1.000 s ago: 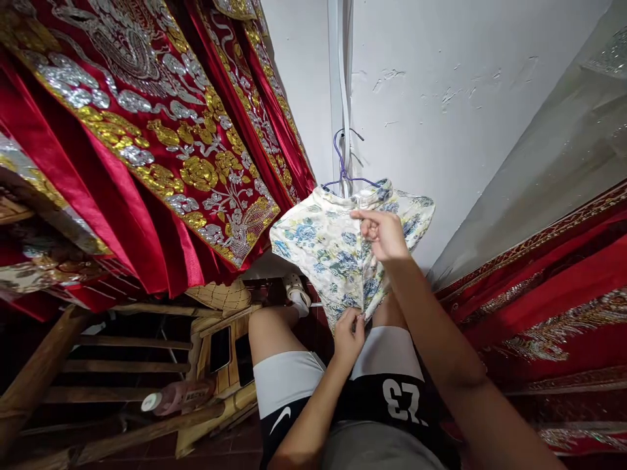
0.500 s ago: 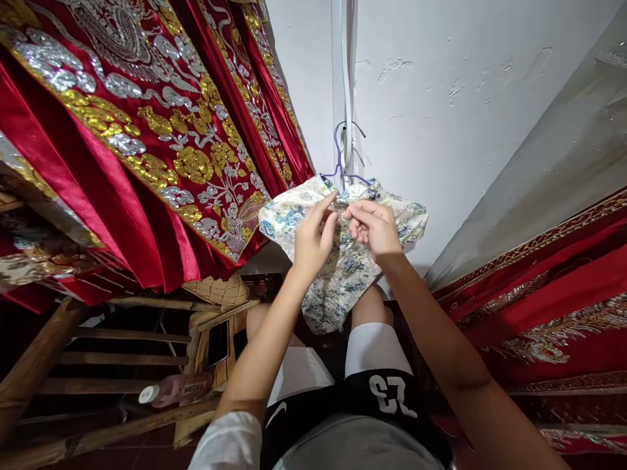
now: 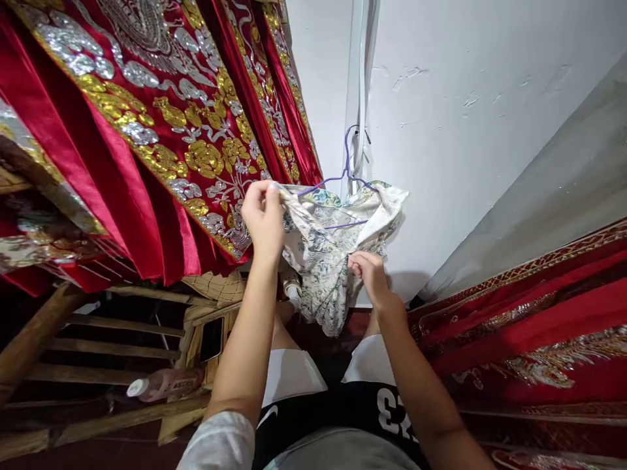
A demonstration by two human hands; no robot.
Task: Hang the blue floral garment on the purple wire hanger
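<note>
A white floral blouse (image 3: 323,267) with blue and green print hangs from a purple hanger (image 3: 347,163) in front of the wall. Its front is pulled apart, so the hanger's lower bar and the inside of the cloth show. My left hand (image 3: 263,212) pinches the blouse's edge near the shoulder on the left. Lower down, my right hand (image 3: 369,271) is closed on the front edge of the cloth, right of the middle. The hanger's hook sits at a white pipe running up the wall.
Red embroidered drapes (image 3: 196,156) with gold and silver sequins hang at left. More red cloth (image 3: 539,326) is at right. A bamboo chair (image 3: 122,356) stands lower left, with a bottle (image 3: 166,384) and a phone (image 3: 211,339) on it. White cables or pipes (image 3: 360,78) run up the wall.
Both hands were together at the blouse's neckline; now the left has moved outward left and the right downward. The blouse front has been spread open, showing the hanger bar.
</note>
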